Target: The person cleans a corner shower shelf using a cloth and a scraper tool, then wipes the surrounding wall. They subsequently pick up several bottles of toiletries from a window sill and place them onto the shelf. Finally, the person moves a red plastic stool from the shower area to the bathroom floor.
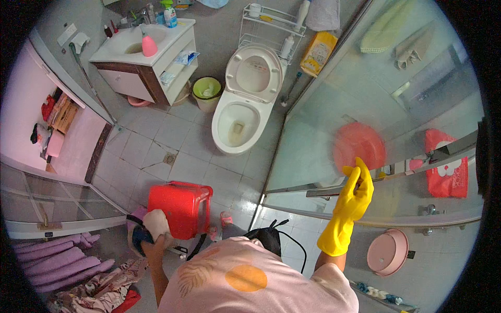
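Observation:
My right hand (352,201) wears a long yellow rubber glove and is raised beside the metal frame of the glass shower screen (308,130). Its fingers are stretched upward, and nothing shows in them. Low on the left, my left hand (151,248) is bare and closed around a pale beige cloth (156,224). A dark blue item (139,240) lies against that hand, its kind unclear. Just right of the cloth is a red plastic stool (177,206) on the tiles. Part of the left fingers is hidden.
A white toilet (237,128) with its lid raised stands ahead, beside a green-lined bin (206,99). Far left is a washbasin cabinet (156,57) with a pink spray bottle (148,43). Through the glass shows a red basin (360,146). A pink basin (388,252) hangs at right.

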Motion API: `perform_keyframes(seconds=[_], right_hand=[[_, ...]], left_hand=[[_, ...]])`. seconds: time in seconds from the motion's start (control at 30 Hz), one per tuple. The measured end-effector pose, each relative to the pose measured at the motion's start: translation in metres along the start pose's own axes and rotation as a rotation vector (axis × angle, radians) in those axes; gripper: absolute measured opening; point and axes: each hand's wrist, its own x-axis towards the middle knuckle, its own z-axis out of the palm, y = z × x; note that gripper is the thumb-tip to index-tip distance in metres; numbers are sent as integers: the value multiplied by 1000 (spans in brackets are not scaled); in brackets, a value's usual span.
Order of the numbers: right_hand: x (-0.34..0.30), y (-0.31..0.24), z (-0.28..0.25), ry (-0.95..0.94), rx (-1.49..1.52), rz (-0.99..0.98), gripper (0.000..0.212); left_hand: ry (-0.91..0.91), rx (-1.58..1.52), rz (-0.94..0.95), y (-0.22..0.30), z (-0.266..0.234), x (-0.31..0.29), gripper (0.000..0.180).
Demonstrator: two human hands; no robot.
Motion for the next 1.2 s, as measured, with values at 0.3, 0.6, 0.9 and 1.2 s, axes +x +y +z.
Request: perform_keyframes(seconds=[0.3, 0.6, 0.9, 1.2], right_hand=[[-2, -4, 7, 8, -58, -27, 25], [-1, 11, 2, 62, 399, 286, 25], [-3, 26, -16, 111, 241, 391, 23], [-5, 57, -3, 247, 92, 504, 21]], left_hand=[[-2, 34, 175, 43, 10, 9, 41], [-205, -58, 282, 53, 25, 68, 46], [-322, 191, 264, 117, 69, 101, 43], [-616, 192, 305, 135, 204, 207, 48]])
